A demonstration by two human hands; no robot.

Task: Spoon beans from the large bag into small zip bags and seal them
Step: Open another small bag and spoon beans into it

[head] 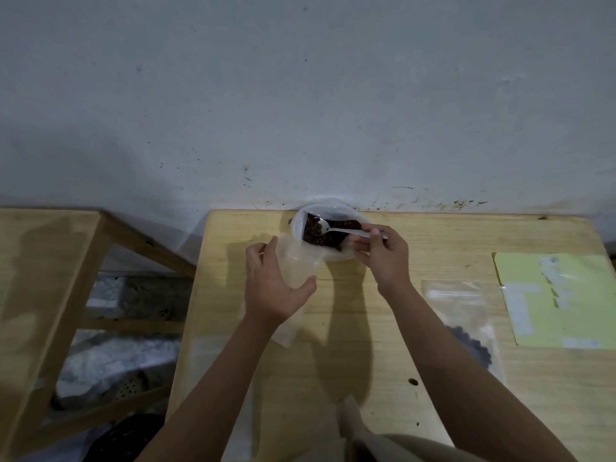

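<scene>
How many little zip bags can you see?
2: an empty small zip bag held in the left hand, and a filled one on the table's right. More may be hidden.

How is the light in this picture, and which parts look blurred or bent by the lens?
Head view: dim, bluish light from above; both arms throw long dark shadows on the table. The spoon in the right hand catches a small glint. The clear small bag held by the left hand looks soft and hazy. The table's far edge bows, and the side shelf leans, from the wide lens.
</scene>
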